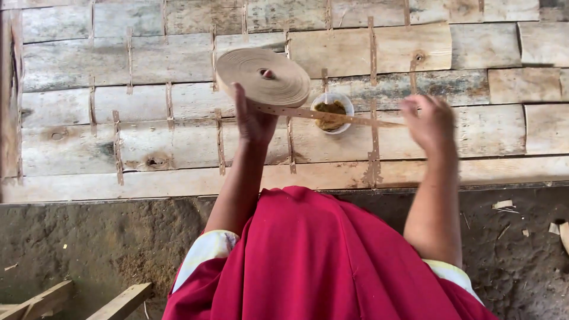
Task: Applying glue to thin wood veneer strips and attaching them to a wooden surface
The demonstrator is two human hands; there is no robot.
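Pale veneer sheets (148, 106) (strips across seams), white bowl (332, 112), wood scraps (504, 205).

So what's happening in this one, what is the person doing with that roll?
A person in a red garment holds a roll of brown paper tape up in the left hand, and the right hand draws a strip sideways off it. Below lies a sheet of pale wood veneer pieces, many seams already taped. A small white bowl of brownish paste sits on the sheet, under the strip. The right hand is blurred, so its grip is unclear.
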